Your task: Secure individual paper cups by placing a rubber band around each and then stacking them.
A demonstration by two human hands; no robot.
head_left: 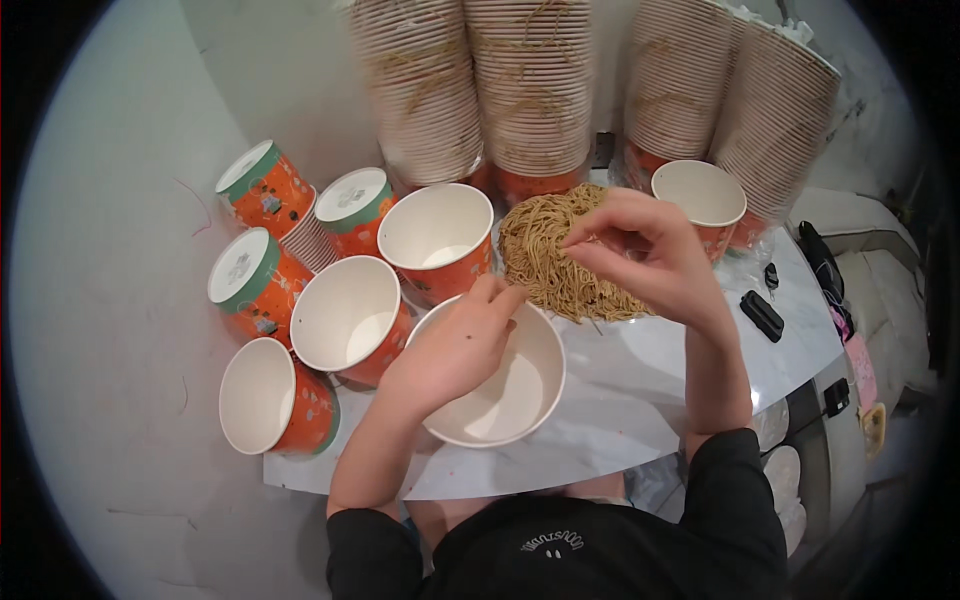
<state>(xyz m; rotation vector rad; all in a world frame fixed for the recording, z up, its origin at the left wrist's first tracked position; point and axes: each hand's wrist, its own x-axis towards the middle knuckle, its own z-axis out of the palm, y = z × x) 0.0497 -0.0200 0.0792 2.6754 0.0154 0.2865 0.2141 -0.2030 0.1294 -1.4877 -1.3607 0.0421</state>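
Observation:
Right in front of me a large white-lined paper bucket (530, 385) stands with its mouth toward me. My left hand (465, 340) reaches over its far left rim, fingers curled together on the edge; the fingertips are partly hidden. My right hand (650, 250) is raised to the right of the bucket, thumb and fingers closed in a pinch. Whatever is between them is too small to make out. Just behind the right hand lies a heap of tan cord (545, 240).
Orange and green paper buckets, including an open one (345, 315), crowd the left side. Tall nested bucket stacks (530, 90) in plastic stand at the back. At right are another bucket (700, 195) and a small black case (762, 316) on the marble-look table (620, 400).

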